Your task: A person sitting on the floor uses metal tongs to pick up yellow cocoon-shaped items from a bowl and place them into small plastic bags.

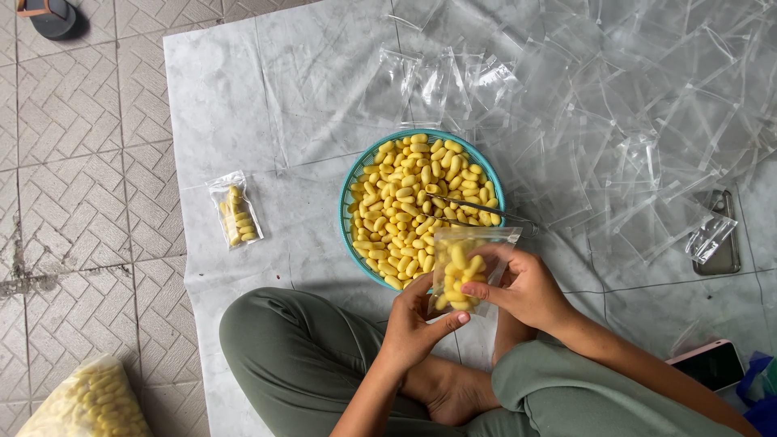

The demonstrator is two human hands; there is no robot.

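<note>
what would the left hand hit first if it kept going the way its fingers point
The left hand points up and right, already touching the clear pouch of yellow pieces. Beyond it, probably the teal basket, though depth is unclear.

Floor (73, 186) is grey patterned tile w/ a pale sheet (243, 105) spread over it. On the sheet: teal basket (346, 212) of yellow pieces in the middle, one small filled clear bag (233, 210) to its left, a big scatter of empty clear bags (615, 105) upper right, a phone (724, 243) at right edge, another phone (712, 364) lower right. On bare tile, lower left: large bag of yellow pieces (89, 402).
</note>
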